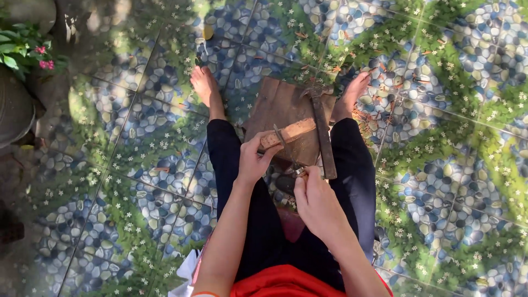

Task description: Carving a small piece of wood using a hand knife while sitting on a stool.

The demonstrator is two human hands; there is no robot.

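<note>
Head view: left hand (254,159) grips wood strip (287,133); right hand (313,201) grips knife (286,148).

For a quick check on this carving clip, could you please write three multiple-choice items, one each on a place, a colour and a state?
1. Where does the hammer lie?
A. on the wooden board
B. in the flowerpot
C. on the person's lap

2. What colour are the flowers on the potted plant?
A. yellow
B. pink
C. white

3. What is the left hand doing?
A. resting open on the tiles
B. gripping the hammer
C. holding a small wood piece

Answers: 1 A, it rests on the wooden board between the feet. 2 B, pink blooms show at top left. 3 C, its fingers close on the small wood piece, while the right hand grips a knife.
</note>
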